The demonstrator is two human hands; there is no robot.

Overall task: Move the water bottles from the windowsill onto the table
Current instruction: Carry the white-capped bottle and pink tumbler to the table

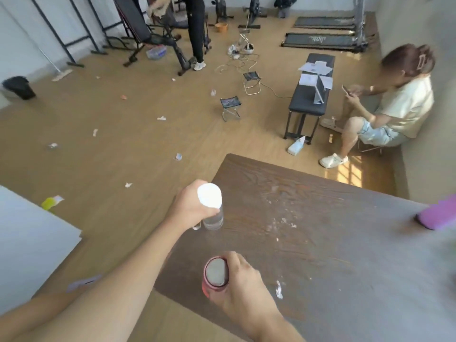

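- Holding two bottles upright over the dark table (320,230), one per hand, long axes vertical, caps facing the camera.
- Left hand (191,206) is wrapped round the clear bottle (212,208), white cap up, at the table's left edge; whether its base touches the top is hard to tell.
- Right hand (243,285) clamps the pink bottle (215,276), grey lid up, at the table's near left corner, nearer the person.
- Both need a straight drop; the left looks lower.

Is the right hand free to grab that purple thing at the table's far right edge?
Probably not yet. The right hand is wrapped around the red bottle, so it is occupied. The bare table between it and the purple thing looks unobstructed.
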